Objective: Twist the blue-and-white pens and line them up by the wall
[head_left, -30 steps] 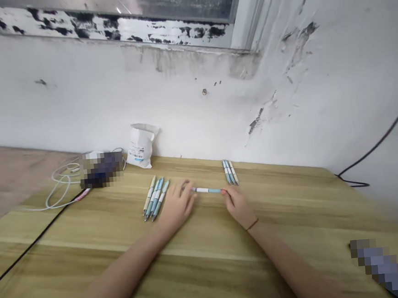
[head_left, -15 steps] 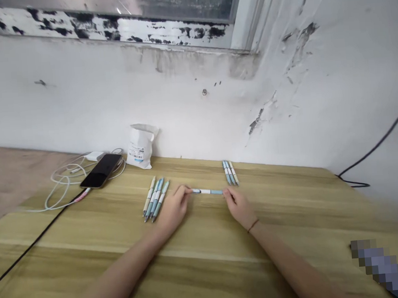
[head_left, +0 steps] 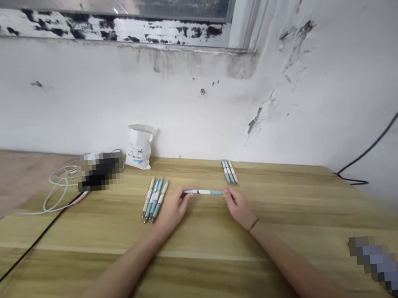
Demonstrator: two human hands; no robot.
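Yellow-brown wood grain runs right across the near tabletop (head_left: 208, 263), a pixelated shape (head_left: 383, 263) down at its right corner, and two bare forearms reach in over it. Up to the hands now: the right hand (head_left: 240, 207), a thin reddish band (head_left: 253, 225) round its wrist, pinches one end of a blue-and-white pen (head_left: 204, 192), while the left hand (head_left: 172, 208) grips the other end between thumb and fingers. So the pen sits crosswise between the two; whether it brushes the wood or hangs just above, I can't quite tell. And the tally: one pen in hand, not yet laid with either group, so its handling looks midway to me. Four pens (head_left: 154, 200) lie close together just beside the left hand, and three more (head_left: 229, 172) line up farther back, beyond the right, near the wall. Out left, a black cable (head_left: 37, 242) and white cord (head_left: 55, 210) run to a blurred-out object (head_left: 100, 170); next to that, a white packet (head_left: 138, 147) stands upright. Behind it all, the white wall (head_left: 182, 109), scuffed and peeling, a dark cord (head_left: 374, 146) at right, then a window (head_left: 180, 1) above its black-blotched sill
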